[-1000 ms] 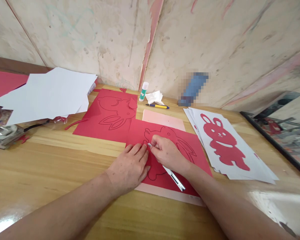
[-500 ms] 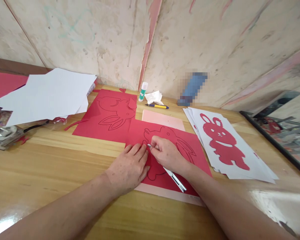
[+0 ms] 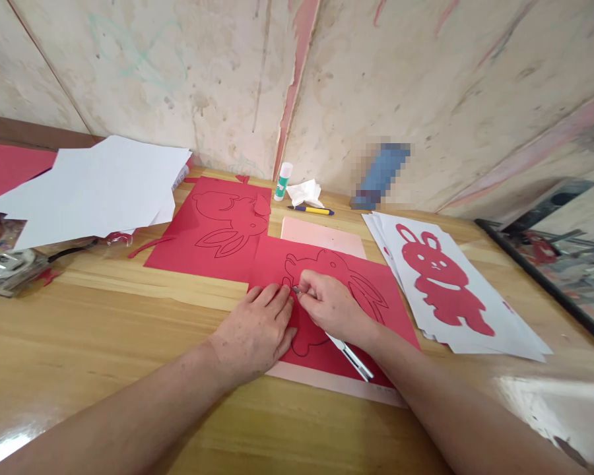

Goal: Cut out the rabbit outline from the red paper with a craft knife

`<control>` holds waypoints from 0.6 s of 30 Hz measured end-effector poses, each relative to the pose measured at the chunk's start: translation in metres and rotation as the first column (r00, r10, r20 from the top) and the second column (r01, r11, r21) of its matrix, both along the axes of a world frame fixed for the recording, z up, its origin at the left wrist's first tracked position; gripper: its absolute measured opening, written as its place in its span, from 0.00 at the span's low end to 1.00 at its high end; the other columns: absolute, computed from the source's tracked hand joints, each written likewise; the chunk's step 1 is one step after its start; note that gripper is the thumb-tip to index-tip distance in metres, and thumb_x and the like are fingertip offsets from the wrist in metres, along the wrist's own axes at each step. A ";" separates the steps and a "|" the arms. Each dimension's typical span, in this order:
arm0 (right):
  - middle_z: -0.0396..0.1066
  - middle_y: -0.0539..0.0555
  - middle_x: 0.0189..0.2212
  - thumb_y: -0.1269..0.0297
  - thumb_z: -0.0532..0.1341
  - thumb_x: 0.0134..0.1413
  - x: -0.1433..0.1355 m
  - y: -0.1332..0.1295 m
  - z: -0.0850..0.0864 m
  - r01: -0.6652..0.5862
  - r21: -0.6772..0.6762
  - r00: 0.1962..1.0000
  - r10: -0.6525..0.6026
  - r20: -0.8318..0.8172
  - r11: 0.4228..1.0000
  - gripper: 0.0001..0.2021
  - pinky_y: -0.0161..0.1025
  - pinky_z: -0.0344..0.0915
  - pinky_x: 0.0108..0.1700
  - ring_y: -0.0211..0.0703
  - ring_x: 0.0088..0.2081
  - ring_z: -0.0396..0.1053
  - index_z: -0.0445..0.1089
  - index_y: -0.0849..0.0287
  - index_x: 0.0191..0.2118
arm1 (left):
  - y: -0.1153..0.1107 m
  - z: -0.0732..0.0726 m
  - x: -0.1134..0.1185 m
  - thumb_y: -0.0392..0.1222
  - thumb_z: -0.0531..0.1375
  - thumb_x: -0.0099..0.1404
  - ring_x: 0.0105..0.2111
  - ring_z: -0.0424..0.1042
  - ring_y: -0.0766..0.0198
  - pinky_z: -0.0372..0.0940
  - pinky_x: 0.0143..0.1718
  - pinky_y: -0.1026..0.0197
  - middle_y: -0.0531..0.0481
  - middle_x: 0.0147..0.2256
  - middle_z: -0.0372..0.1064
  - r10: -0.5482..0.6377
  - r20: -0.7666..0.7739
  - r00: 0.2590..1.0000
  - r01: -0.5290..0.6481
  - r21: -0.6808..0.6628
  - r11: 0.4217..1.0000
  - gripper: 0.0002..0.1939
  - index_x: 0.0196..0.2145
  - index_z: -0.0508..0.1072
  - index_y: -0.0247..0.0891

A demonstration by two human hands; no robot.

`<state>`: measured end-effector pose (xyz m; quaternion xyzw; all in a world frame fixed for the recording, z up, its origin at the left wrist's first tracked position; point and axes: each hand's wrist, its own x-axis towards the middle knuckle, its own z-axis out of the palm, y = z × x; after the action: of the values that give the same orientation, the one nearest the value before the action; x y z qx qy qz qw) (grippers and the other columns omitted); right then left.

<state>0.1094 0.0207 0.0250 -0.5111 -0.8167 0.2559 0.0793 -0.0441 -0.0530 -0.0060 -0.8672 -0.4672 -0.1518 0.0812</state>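
My right hand (image 3: 329, 303) grips a silver craft knife (image 3: 351, 358), its tip touching the near red sheet (image 3: 396, 310) beside a drawn line. My left hand (image 3: 260, 326) lies flat on that sheet's left part, fingers stretched out close to the knife tip. The sheet bears a rabbit outline, partly hidden under both hands, and rests on a pale pink board (image 3: 327, 388). Behind and to the left, a second red sheet (image 3: 178, 244) carries another rabbit outline, with a loose red scrap at its upper right corner.
White sheets (image 3: 94, 191) and a tape measure (image 3: 10, 270) sit at left. Near the wall are a glue stick (image 3: 283, 181), crumpled tissue (image 3: 305, 192) and a yellow-blue pen (image 3: 311, 210). At right, a red paper rabbit (image 3: 445, 284) lies on white paper (image 3: 512, 336).
The knife's handle end has shifted slightly to the right and the blade is tilted a little differently. My left hand stays in place.
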 end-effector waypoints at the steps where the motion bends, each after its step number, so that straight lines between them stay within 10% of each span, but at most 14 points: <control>1: 0.55 0.43 0.16 0.72 0.51 0.47 0.000 0.000 0.000 0.001 -0.001 1.000 -0.001 0.001 1.000 0.06 0.35 0.42 0.25 0.35 0.21 0.50 0.53 0.55 0.24 | 0.000 0.000 0.000 0.44 0.49 0.68 0.52 0.63 0.49 0.58 0.51 0.50 0.36 0.52 0.66 0.002 -0.001 1.000 -0.002 0.001 1.000 0.22 0.51 0.68 0.25; 18: 0.57 0.44 0.17 0.73 0.51 0.47 0.002 -0.003 0.001 -0.013 0.009 1.000 0.013 -0.021 1.000 0.07 0.35 0.43 0.26 0.35 0.22 0.52 0.53 0.56 0.24 | 0.000 -0.001 -0.001 0.44 0.50 0.68 0.51 0.63 0.48 0.58 0.50 0.50 0.36 0.52 0.66 0.008 0.013 1.000 -0.008 -0.014 1.000 0.22 0.52 0.68 0.25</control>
<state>0.1114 0.0179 0.0258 -0.5027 -0.8203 0.2580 0.0885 -0.0448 -0.0533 -0.0065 -0.8649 -0.4722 -0.1538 0.0730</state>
